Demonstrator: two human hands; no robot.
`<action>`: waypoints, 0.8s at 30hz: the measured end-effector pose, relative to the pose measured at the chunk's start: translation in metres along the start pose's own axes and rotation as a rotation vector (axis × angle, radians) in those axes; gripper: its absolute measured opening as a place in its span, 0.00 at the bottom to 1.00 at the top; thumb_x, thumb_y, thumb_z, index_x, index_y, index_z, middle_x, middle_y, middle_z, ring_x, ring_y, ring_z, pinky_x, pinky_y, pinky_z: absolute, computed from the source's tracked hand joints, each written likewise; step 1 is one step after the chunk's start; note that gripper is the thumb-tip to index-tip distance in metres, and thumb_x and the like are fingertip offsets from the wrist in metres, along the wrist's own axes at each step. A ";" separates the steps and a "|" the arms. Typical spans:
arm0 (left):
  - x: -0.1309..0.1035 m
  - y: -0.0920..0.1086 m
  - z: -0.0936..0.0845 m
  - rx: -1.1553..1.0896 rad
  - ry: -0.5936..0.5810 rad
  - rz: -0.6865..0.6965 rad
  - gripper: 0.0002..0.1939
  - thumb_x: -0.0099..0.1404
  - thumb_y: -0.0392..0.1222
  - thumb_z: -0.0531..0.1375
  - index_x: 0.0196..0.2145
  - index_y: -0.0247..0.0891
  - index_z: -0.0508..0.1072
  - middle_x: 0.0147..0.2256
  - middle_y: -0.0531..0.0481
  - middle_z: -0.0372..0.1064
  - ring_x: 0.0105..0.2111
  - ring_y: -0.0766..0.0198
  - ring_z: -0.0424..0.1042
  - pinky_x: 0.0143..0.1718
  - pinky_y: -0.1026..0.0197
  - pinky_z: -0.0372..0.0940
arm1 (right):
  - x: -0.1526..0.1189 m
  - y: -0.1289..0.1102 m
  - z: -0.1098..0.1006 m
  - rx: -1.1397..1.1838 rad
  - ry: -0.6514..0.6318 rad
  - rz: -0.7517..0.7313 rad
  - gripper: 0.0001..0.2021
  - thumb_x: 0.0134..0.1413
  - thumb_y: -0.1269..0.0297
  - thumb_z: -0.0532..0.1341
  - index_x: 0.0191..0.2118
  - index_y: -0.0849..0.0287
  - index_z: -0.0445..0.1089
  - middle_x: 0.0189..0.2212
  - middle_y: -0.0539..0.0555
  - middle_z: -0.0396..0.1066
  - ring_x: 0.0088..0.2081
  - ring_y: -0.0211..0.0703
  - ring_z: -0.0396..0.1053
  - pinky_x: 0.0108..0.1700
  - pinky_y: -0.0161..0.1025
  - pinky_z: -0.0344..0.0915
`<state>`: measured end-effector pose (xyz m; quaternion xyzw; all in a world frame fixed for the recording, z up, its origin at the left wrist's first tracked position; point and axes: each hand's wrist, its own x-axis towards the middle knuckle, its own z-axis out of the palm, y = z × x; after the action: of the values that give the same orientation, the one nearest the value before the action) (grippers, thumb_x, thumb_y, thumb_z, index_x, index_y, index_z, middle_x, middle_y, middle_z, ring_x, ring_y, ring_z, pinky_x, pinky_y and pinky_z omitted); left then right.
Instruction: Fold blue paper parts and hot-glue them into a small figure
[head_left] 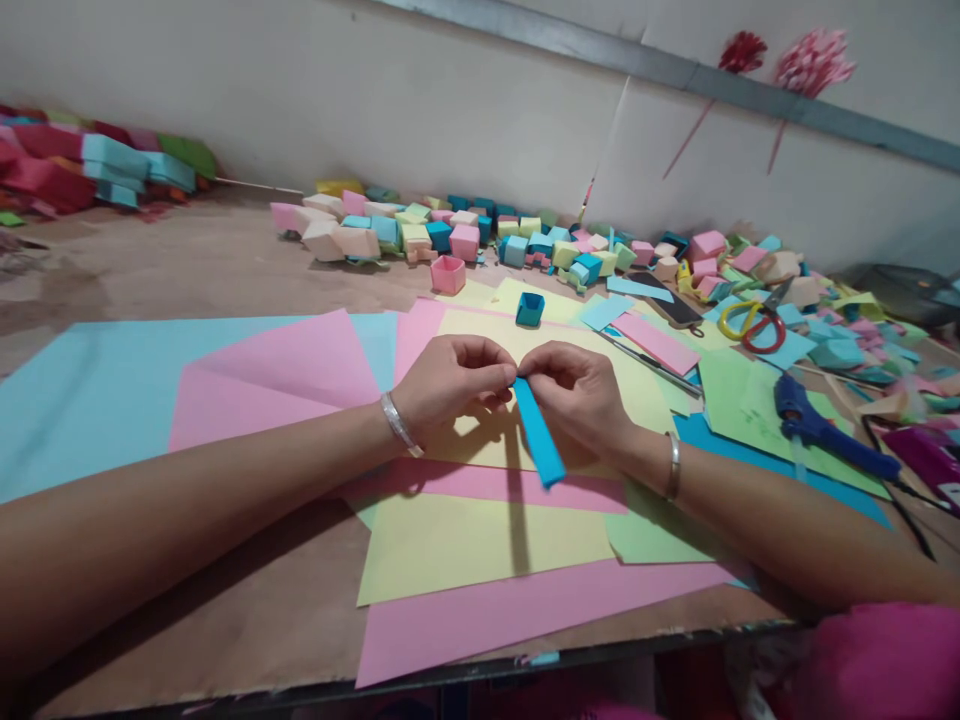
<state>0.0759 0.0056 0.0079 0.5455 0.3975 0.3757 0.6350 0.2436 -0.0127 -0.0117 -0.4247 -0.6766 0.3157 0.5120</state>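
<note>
A narrow blue paper strip (pixel 538 435) hangs toward me over yellow and pink sheets, its upper end pinched between my two hands. My left hand (pixel 457 385) closes on that end from the left, thumb and forefinger together. From the right, my right hand (pixel 577 395) grips the same end, fingers curled and nearly touching the left ones. Just beyond the hands stands a small open blue paper box (pixel 529 309). A pink open paper box (pixel 448 274) sits farther back to the left.
Small folded paper pieces (pixel 465 241) line the wall. At right lie scissors (pixel 763 332), a phone (pixel 671 303), a pen (pixel 660 368) and a blue glue gun (pixel 832 435) with its cord. Large light blue paper (pixel 105 390) covers the left.
</note>
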 end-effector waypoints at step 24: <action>0.001 0.002 -0.001 -0.131 0.189 -0.128 0.18 0.44 0.37 0.72 0.35 0.31 0.77 0.28 0.46 0.73 0.27 0.66 0.71 0.28 0.65 0.66 | 0.002 0.007 -0.005 -0.360 -0.176 -0.386 0.07 0.60 0.69 0.55 0.36 0.55 0.70 0.34 0.54 0.72 0.37 0.43 0.68 0.40 0.42 0.65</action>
<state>0.0754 0.0076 0.0098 0.4387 0.4642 0.4091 0.6517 0.2501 -0.0081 -0.0155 -0.3430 -0.8320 0.1229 0.4183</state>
